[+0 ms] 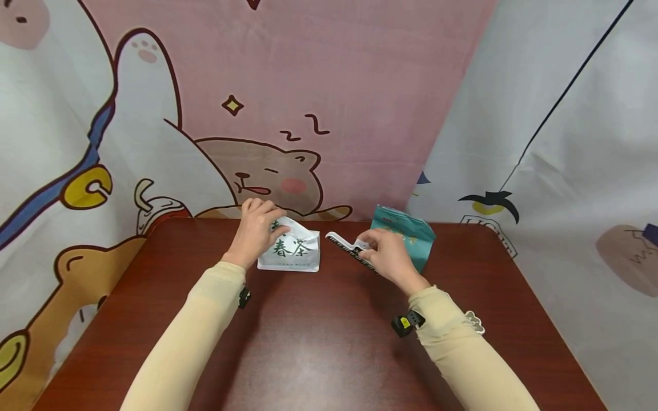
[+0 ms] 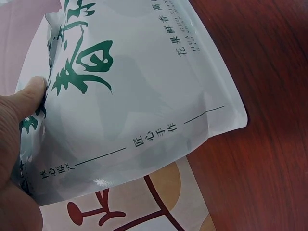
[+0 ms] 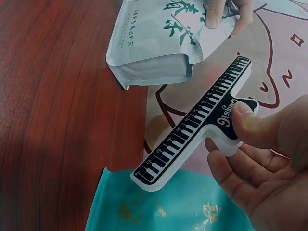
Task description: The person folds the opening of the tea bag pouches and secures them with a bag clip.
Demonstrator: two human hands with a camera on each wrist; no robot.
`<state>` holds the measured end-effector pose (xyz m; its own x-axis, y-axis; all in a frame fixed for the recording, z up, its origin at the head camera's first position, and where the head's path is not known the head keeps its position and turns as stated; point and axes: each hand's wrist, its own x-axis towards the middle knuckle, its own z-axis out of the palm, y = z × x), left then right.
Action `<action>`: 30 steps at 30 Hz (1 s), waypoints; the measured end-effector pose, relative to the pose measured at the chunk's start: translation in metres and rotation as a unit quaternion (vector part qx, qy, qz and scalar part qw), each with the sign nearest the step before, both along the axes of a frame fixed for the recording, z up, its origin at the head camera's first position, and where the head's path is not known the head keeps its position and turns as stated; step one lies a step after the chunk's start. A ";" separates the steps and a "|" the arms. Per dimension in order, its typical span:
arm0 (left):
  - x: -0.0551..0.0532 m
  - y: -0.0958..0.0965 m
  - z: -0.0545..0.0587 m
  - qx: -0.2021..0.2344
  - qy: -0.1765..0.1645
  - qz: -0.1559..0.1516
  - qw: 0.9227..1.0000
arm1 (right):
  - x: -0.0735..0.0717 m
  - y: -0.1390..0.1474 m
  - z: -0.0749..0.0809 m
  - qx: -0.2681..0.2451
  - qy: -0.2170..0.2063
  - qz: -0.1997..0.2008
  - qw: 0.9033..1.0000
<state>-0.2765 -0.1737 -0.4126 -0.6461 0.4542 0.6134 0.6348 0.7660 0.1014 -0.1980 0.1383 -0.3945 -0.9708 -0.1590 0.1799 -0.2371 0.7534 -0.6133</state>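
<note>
Head view: both arms (image 1: 200, 325) reach fwd over the surface (image 1: 308, 337), angled inward. L hand (image 1: 254, 228) bends over the top of the white bag (image 1: 293, 260), thumb & fingers pinching its upper edge; bag sits nr the far edge, a bit L of mid. R hand (image 1: 388, 254) pinches the clip (image 3: 192, 122) by its handle, thumb on top, fingers under, btwn white bag & teal bag (image 1: 420, 242); the latter is nr the far edge, toward the far R corner. Only R wrist view shows the clip's piano-key print clearly, plus the white bag's side; L wrist view gives the bag's small print best. Teal bag: part hidden by R hand in head view, cut off at bottom in R wrist view. L fingertips hidden in L wrist view, thumb shows. Can't tell if clip touches teal bag. Small white thing (image 1: 475, 324) by R sleeve (image 1: 447, 331): unclear.
</note>
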 end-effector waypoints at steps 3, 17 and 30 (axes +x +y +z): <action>0.000 0.000 0.001 -0.001 -0.003 0.002 1.000 | -0.004 -0.002 -0.001 0.000 -0.010 -0.001 1.000; 0.002 0.002 0.003 -0.001 -0.009 0.001 1.000 | -0.018 -0.014 -0.006 -0.006 0.006 0.000 1.000; 0.001 0.002 0.001 -0.001 -0.014 0.006 1.000 | -0.031 -0.025 -0.012 0.007 0.025 -0.004 1.000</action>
<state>-0.2757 -0.1713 -0.4117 -0.6681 0.4474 0.5945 0.6228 0.7735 0.1178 -0.2293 0.1135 -0.4061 -0.9619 -0.1537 0.2261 -0.2608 0.7642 -0.5899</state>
